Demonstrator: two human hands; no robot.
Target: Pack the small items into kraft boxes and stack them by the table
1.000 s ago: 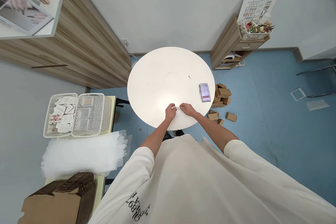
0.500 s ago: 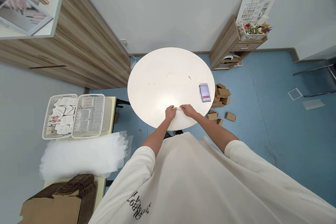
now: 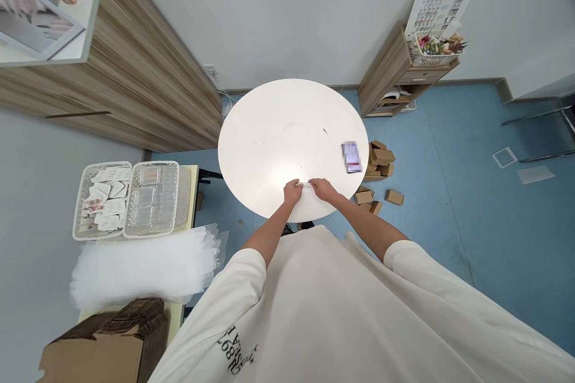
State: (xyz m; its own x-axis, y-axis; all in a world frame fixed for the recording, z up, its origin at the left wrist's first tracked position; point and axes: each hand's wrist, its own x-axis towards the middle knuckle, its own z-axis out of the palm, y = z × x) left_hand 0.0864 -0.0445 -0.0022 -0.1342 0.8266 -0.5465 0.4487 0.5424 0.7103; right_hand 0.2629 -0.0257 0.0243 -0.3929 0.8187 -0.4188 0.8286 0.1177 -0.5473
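Note:
Close to the near edge of the white round table (image 3: 287, 108), my left hand (image 3: 293, 192) and my right hand (image 3: 323, 189) are side by side with fingers closed. Between them they hold a small, thin white item (image 3: 306, 184), one end in each hand. It is too small and too pale against the tabletop to tell its kind. To the right on the table lies a blurred-out purple rectangular item (image 3: 351, 157), apart from my hands.
Left, a side table bears two white plastic baskets (image 3: 127, 191) of cards and clear boxes, a pile of translucent bags (image 3: 144, 266) and stacked flat cardboard (image 3: 94, 353). Small brown boxes (image 3: 381, 157) lie on the floor at right. A wooden cabinet (image 3: 395, 75) stands behind them.
The view has shifted slightly. My hands keep the same hold on the white item, with hardly any movement.

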